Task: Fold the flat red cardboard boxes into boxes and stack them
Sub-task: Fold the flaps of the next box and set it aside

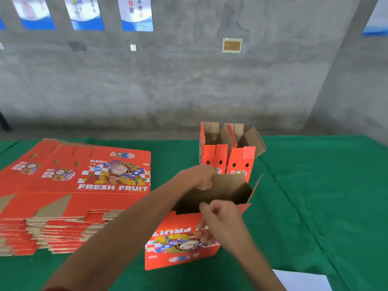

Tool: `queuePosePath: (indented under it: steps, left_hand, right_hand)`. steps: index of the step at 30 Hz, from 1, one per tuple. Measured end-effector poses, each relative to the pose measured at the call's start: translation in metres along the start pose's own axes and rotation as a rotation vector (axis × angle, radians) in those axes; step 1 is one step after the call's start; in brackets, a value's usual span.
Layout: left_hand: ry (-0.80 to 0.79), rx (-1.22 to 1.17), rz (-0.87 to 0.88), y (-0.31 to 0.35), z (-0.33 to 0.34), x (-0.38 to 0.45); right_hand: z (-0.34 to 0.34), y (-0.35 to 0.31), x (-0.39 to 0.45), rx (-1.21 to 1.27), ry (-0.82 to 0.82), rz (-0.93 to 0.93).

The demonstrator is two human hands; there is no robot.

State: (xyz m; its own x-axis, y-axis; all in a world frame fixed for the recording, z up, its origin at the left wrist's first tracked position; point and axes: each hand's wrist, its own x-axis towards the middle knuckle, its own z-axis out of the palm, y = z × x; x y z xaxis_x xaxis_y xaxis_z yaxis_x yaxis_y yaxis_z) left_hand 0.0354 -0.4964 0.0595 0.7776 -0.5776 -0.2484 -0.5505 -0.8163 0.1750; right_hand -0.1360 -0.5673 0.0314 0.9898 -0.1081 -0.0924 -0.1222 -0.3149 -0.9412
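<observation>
A red "FRESH FRUIT" box (180,248) stands half opened on the green table in front of me, its brown inside facing up. My left hand (202,177) grips the far brown flap at the box's back edge. My right hand (218,219) hangs over the near wall with curled fingers that touch the red printed face; whether it holds the cardboard is unclear. A tall stack of flat red boxes (73,185) lies at the left. Two folded red boxes (227,156) stand side by side behind, flaps up.
The green tablecloth (315,196) covers the whole table. A white sheet (304,280) lies at the near right corner. A grey concrete wall with posters rises behind the table's far edge.
</observation>
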Motion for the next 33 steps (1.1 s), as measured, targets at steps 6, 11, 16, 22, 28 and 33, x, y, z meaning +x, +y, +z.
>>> queuePosePath:
  steps: [6,11,16,22,28,33]
  left_hand:
    - [-0.068,-0.09,0.056,-0.023,0.005,-0.003]
    - [0.033,-0.095,-0.023,-0.049,0.018,0.0]
    - [0.221,0.153,0.03,-0.074,0.02,-0.003]
    - [0.157,0.307,-0.003,-0.094,0.022,-0.005]
    - [0.203,0.472,0.012,-0.095,0.024,-0.003]
    - [0.267,0.399,-0.016,-0.121,0.031,-0.015]
  right_hand:
    - [-0.036,-0.022,0.033,-0.873,0.156,-0.421]
    - [-0.057,-0.005,0.06,-1.114,-0.304,-0.105]
    - [-0.071,0.012,0.084,-1.222,-0.298,-0.476]
    - [-0.078,0.022,0.1,-1.308,-0.427,-0.546]
    - [-0.087,0.019,0.093,-1.288,-0.57,-0.249]
    - [-0.11,0.029,0.081,-1.188,-0.526,-0.169]
